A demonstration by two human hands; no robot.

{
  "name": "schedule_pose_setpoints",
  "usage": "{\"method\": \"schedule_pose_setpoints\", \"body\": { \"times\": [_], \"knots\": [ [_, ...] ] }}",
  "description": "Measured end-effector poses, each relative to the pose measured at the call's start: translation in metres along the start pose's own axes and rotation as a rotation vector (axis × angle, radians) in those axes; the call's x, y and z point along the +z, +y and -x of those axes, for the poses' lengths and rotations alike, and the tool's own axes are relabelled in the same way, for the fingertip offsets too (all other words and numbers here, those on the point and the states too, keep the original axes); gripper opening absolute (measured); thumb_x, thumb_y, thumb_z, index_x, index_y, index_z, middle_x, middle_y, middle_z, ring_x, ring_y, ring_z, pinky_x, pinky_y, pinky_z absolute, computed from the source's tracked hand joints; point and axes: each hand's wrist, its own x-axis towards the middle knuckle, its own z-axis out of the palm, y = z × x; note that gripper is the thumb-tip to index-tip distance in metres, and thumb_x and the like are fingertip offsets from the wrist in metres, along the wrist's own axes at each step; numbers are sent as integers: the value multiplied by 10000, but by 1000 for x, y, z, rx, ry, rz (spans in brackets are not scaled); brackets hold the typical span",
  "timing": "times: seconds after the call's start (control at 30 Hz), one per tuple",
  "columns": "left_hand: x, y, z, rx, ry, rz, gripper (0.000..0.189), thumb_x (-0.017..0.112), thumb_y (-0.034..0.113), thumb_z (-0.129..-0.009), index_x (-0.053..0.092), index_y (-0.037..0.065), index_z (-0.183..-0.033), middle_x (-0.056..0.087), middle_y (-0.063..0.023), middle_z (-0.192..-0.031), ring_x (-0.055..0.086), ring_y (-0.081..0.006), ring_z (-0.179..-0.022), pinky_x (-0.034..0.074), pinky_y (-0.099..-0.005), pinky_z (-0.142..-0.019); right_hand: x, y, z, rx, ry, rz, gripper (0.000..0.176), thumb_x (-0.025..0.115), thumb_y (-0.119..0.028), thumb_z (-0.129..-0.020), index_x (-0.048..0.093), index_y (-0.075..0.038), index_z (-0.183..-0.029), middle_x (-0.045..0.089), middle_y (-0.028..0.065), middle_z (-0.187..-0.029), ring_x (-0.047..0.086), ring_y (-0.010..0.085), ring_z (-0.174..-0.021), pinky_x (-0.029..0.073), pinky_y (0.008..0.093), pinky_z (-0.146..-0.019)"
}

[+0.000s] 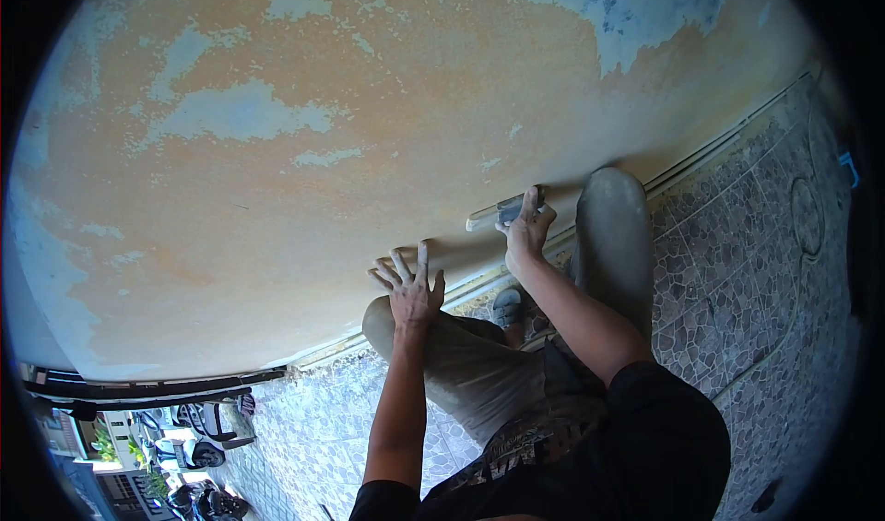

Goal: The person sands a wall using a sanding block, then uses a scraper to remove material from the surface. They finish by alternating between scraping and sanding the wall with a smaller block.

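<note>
A worn wall [277, 189] with orange-beige paint and pale bare patches fills most of the head view. My left hand [412, 292] rests against its lower part, fingers spread and holding nothing. To the right, my right hand [528, 232] grips what looks like a sanding block [483, 218], a short flat piece with a pale end and dark grey wrapping. The block lies against the wall's surface or very near it; the exact contact is hidden. Pale dust coats the fingers of both hands.
My bent knees [612, 207] are close to the wall, above a patterned tile floor [710, 272]. A cable [770, 360] runs across the tiles on the right. Parked motorbikes [198, 452] stand at the lower left. A ledge [710, 152] follows the wall's base.
</note>
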Motion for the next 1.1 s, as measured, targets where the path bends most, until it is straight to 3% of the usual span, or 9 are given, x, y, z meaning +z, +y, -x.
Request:
{"method": "schedule_pose_setpoints", "body": {
  "times": [0.13, 0.23, 0.43, 0.47, 0.6, 0.7, 0.77, 0.93, 1.1],
  "knots": [
    [2, -4, 3, 21, 34, 22, 761, 577, 497, -880, 286, 198, -1516, 183, -442, -1464, 12, -677, -1347, -26, -737, -1079, -13, -9, -45, -131, 196, 25, 569, 527, -511, -966, 324, -73, -1267, 429, 134, -1296, 497, 226, -1153, 475, 396, -939],
    [4, -3, 2, 34, 24, 15, 758, 585, 491, -879, 286, 212, -1517, 181, -445, -1462, 10, -680, -1344, -20, -744, -1073, -27, -17, -35, -38, 71, -12, 556, 546, -474, -966, 320, -76, -1282, 444, 134, -1307, 456, 236, -1208, 435, 422, -979],
    [6, 4, 0, 14, 172, 0, 718, 549, 523, -901, 287, 271, -1521, 202, -401, -1488, 35, -673, -1350, -7, -725, -1089, -51, 2, -19, 231, -1, 21, 492, 523, -443, -974, 390, -63, -1256, 503, 80, -1130, 499, 200, -1050, 471, 389, -859],
    [5, 8, 2, 11, 169, -9, 718, 549, 523, -901, 287, 271, -1521, 202, -401, -1488, 35, -673, -1350, -7, -725, -1089, -47, 15, -30, 121, 59, -53, 297, 494, -393, -986, 532, -104, -928, 480, 11, -888, 475, 147, -851, 431, 362, -846],
    [-15, 55, -9, 32, 152, 166, 811, 659, 474, -840, 280, 265, -1526, -7, -424, -1505, -85, -652, -1361, -14, -724, -1087, -40, 3, -35, -60, 55, 67, 322, 465, -359, -1000, 528, -62, -895, 498, 34, -903, 489, 155, -906, 400, 339, -906],
    [-15, 92, -24, 56, 92, 129, 792, 641, 482, -849, 280, 282, -1525, 10, -431, -1502, -76, -659, -1357, -21, -724, -1086, -39, 1, -36, -3, 148, 85, 364, 439, -340, -1011, 555, 6, -1011, 554, 87, -1042, 501, 186, -1032, 356, 335, -980],
    [-11, 109, -35, 51, 96, 59, 775, 619, 498, -858, 281, 288, -1523, 63, -435, -1495, -60, -674, -1348, -27, -737, -1075, -43, 4, -38, 11, 128, 89, 533, 497, -430, -989, 402, -8, -1300, 493, 149, -1258, 485, 246, -1165, 393, 358, -995],
    [0, 111, -39, 23, -44, 82, 673, 570, 433, -903, 251, 452, -1495, 217, -415, -1472, 59, -692, -1334, -21, -762, -1060, -48, 20, -46, -54, 108, 105, 564, 480, -427, -997, 385, 17, -1331, 468, 160, -1352, 449, 265, -1261, 349, 362, -1063],
    [6, 110, -32, 70, -97, 34, 760, 615, 412, -872, 209, 436, -1514, 255, -311, -1515, 157, -638, -1354, 57, -737, -1091, -56, 15, -56, 103, 75, 133, 568, 461, -401, -1010, 369, 31, -1368, 459, 163, -1384, 453, 267, -1267, 347, 370, -1073]
  ]
}}
